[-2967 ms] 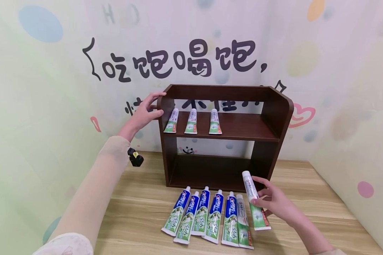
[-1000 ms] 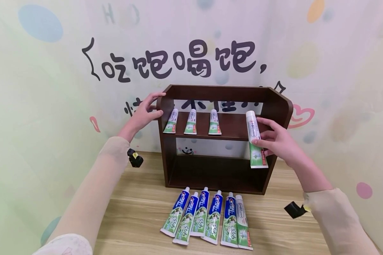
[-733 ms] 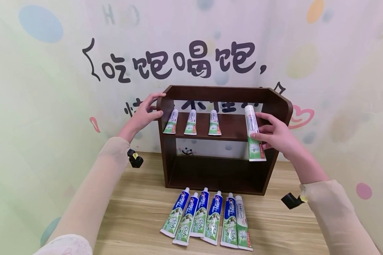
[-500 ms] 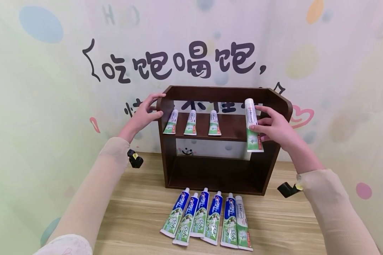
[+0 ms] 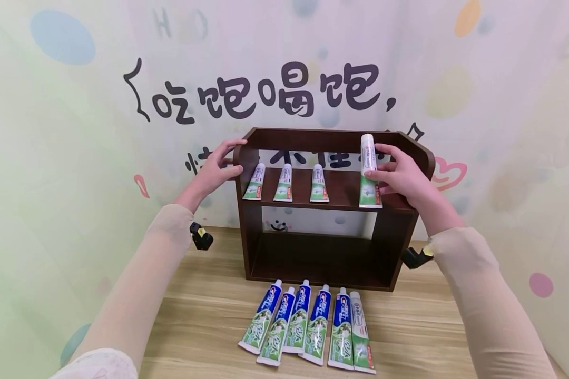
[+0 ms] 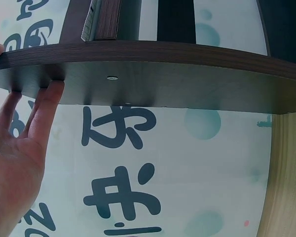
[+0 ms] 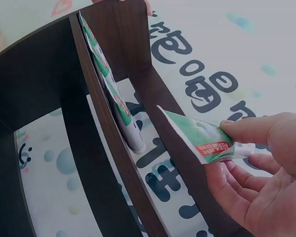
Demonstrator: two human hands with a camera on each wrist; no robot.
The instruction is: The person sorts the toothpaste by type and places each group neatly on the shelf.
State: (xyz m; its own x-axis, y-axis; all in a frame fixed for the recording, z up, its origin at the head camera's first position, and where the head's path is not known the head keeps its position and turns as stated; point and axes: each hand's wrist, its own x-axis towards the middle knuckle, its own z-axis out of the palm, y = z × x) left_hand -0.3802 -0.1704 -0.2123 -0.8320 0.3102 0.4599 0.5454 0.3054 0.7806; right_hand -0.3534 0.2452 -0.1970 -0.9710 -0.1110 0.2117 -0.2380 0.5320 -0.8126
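A dark brown two-tier shelf (image 5: pixel 336 205) stands on the table. My left hand (image 5: pixel 214 171) holds its left side panel, one fingertip over the edge and other digits against the outer face (image 6: pixel 153 84). My right hand (image 5: pixel 403 176) pinches a white-and-green toothpaste tube (image 5: pixel 369 179), cap up, at the right part of the upper tier. In the right wrist view, the tube (image 7: pixel 197 131) lies between thumb and fingers, apart from the other tubes. Three similar tubes, including the leftmost tube (image 5: pixel 254 182), lean in a row on the upper tier.
Several blue-and-green toothpaste tubes (image 5: pixel 319 326) and one white-and-green tube (image 5: pixel 362 334) lie on the wooden table (image 5: pixel 199 326) before the shelf. Some overlap. A printed cloth wall (image 5: pixel 123 158) stands close behind. Small black cameras (image 5: pixel 200 235) hang at both wrists.
My right hand has lifted the toothpaste tube from near the table up to the upper tier, moving slightly left and inward lately. My left hand has stayed on the shelf.
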